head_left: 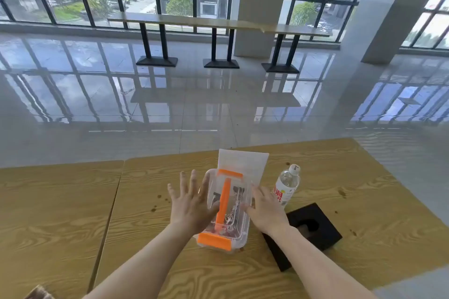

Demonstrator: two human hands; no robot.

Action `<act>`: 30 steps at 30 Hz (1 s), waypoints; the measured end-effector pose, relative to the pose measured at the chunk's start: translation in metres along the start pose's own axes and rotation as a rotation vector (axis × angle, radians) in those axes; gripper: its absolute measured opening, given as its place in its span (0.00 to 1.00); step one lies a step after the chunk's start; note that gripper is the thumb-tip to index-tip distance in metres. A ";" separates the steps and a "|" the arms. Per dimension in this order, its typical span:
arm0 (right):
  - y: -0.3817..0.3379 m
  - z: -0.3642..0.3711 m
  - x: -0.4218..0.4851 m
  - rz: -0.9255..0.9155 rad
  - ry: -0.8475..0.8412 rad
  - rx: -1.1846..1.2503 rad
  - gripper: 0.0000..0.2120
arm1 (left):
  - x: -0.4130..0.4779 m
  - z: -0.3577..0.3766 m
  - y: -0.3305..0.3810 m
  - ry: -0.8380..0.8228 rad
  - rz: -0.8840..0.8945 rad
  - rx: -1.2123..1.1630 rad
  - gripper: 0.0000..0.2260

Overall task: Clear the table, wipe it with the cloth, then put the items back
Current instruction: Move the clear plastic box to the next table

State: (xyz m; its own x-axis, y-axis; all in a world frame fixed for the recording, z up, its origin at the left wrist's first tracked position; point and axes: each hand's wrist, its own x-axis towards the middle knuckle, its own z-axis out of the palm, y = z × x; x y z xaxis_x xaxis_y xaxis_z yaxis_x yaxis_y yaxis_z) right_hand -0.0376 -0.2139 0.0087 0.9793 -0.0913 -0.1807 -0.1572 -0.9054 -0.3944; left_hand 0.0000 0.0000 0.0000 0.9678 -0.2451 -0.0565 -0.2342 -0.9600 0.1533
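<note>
Left hand (192,204): fingers (194,179) straight and spread wide, pointing far, palm flat against the left wall of the clear box (237,204), thumb lying over the lid edge. Not curled round anything.

Right hand (266,212): fingers fairly straight and close together, laid along the box's right rim, thumb reaching onto the lid. It presses rather than grips. The box sits sandwiched between both palms.

The box is on the wooden table (170,262), roughly mid-table, long axis running near to far. Orange handle (224,199) along the lid, one orange latch at the near end (213,240) and one at the far end (230,173). Metallic bits inside, can't tell what.

A white sheet (243,161) lies flat just beyond the box, its near edge hidden behind it.

Water bottle (286,184) stands just right of the right hand, label facing the camera, cap on.

Black square block (320,233) with a round hole lies near-right, partly under the right forearm.

Dark stains (153,209) dot the tabletop left of the left hand, with more at the far right. A second table (48,213) butts against the left edge.
</note>
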 end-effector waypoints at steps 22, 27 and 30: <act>0.007 0.028 0.013 0.089 -0.055 0.556 0.23 | 0.006 0.036 0.010 -0.093 -0.297 -0.534 0.36; 0.007 0.027 0.013 0.087 -0.026 0.513 0.17 | 0.001 0.037 0.013 -0.047 -0.368 -0.590 0.33; 0.007 0.028 0.014 0.074 -0.034 0.492 0.18 | -0.005 0.036 0.011 -0.014 -0.390 -0.593 0.32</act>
State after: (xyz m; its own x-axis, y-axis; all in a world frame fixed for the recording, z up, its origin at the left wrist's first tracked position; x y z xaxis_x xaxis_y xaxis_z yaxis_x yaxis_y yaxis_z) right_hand -0.0284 -0.2101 -0.0222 0.9597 -0.1268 -0.2506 -0.2759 -0.5935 -0.7560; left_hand -0.0107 -0.0146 -0.0339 0.9688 0.0960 -0.2285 0.2223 -0.7439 0.6302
